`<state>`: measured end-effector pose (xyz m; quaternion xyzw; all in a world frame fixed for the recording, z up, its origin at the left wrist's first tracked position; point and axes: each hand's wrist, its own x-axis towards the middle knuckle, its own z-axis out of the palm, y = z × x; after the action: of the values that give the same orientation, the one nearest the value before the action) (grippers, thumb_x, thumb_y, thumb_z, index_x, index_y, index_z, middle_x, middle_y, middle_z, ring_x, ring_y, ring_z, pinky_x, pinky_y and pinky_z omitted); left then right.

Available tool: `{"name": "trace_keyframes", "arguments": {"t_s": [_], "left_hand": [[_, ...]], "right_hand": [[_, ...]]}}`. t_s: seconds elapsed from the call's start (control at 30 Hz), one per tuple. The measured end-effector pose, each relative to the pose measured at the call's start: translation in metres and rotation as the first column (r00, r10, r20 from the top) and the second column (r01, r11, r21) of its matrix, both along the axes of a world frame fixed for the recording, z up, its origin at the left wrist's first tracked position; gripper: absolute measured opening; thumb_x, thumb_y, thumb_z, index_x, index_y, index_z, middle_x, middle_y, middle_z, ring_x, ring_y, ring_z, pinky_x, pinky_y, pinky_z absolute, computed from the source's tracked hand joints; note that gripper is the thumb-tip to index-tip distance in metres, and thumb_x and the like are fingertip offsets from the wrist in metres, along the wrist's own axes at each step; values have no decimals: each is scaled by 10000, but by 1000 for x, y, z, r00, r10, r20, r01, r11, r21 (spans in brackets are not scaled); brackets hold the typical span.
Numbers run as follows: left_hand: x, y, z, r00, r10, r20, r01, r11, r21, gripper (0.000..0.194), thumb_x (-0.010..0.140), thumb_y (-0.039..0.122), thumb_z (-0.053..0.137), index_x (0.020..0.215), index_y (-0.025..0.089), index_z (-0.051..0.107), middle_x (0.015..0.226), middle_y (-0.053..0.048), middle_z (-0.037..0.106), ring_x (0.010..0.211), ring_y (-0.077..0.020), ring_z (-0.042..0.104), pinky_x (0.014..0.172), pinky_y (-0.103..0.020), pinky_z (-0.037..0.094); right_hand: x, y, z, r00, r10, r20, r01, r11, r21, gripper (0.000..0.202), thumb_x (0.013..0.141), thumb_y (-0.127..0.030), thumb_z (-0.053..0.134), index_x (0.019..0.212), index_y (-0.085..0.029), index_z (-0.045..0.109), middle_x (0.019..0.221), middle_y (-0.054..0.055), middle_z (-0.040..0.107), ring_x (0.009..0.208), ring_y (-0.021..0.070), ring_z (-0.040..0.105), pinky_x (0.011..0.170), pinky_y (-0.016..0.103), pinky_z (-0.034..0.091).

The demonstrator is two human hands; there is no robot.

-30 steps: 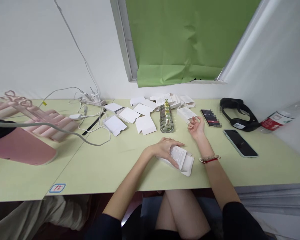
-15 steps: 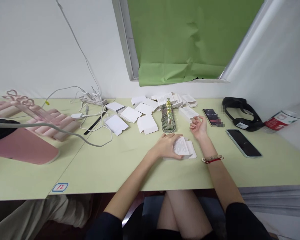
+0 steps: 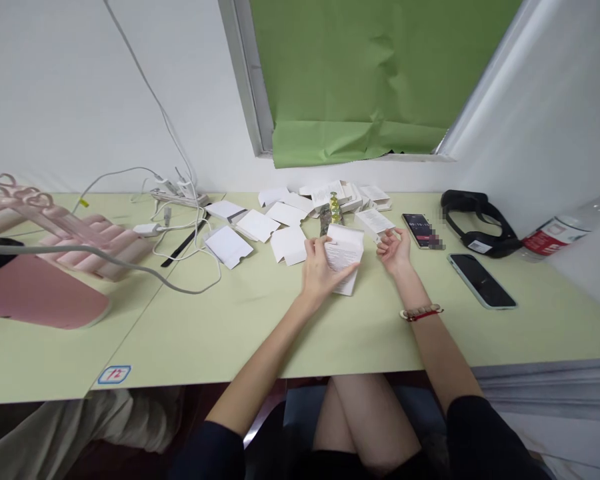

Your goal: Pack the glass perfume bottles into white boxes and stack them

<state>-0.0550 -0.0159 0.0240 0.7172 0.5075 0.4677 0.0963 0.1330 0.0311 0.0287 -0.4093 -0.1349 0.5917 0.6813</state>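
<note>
My left hand (image 3: 321, 267) grips a small white printed carton (image 3: 346, 253) by its sides, thumb in front. The carton is tilted up, with its top flap raised. My right hand (image 3: 395, 252) rests palm up on the table, fingers loosely bent and nothing visible in them. Its fingertips are beside another white carton (image 3: 374, 223). Behind the held carton stand small glass vials (image 3: 334, 205) with yellow-green contents, beside a clear plastic tray (image 3: 325, 219); the rest of that tray is hidden.
Several flattened white cartons (image 3: 229, 247) lie at the back. To the right are two phones (image 3: 481, 280), a black headset (image 3: 480, 227) and a water bottle (image 3: 555, 235). A power strip (image 3: 177, 197) with cables, a pink cup (image 3: 45, 290) and pink rollers (image 3: 90, 243) are left.
My left hand has lifted the carton from lying flat and tipped it upright, slightly forward and left. It now covers part of the vial tray. My right hand has hardly moved.
</note>
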Motion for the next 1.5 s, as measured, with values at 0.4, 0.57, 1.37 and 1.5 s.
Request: {"name": "trace_keyframes", "arguments": {"t_s": [0.4, 0.57, 1.37, 1.5], "left_hand": [[-9, 2, 3, 993, -78, -90, 88, 989, 115, 251, 823, 452, 506, 883, 209, 492, 1077, -62, 498, 875, -140, 560, 574, -216, 437], [-10, 9, -2, 986, -109, -126, 131, 974, 187, 198, 894, 355, 406, 952, 211, 528, 1196, -92, 447, 1034, -175, 520, 686, -256, 478], [-20, 16, -4, 980, 155, 125, -184, 947, 264, 297, 861, 271, 406, 1136, 179, 470, 1163, -129, 499, 1147, -207, 452, 963, -370, 373], [-34, 32, -16, 913, 409, 2, -408, 911, -54, 379, 839, 264, 405, 1208, 188, 450, 1305, -130, 417, 1267, -253, 329, 1031, -426, 273]], "right_hand": [[1, -1, 1, 1000, -8, -17, 8, 1000, -18, 156, 760, -295, 397, 668, -190, 466, 406, -107, 339, 285, 26, 255, 292, 129, 188], [0, -1, 1, 1000, -6, -8, 6, 1000, -29, 150, 755, -295, 401, 673, -188, 465, 414, -105, 349, 287, 25, 261, 295, 129, 193], [-1, -4, 2, 1000, 20, -7, -20, 999, -26, 125, 737, -288, 415, 684, -186, 467, 418, -110, 335, 293, 27, 267, 300, 128, 196], [-4, -4, 2, 999, 33, 6, -33, 999, -37, 134, 748, -278, 400, 676, -183, 463, 418, -107, 338, 293, 27, 268, 301, 130, 195]]}}
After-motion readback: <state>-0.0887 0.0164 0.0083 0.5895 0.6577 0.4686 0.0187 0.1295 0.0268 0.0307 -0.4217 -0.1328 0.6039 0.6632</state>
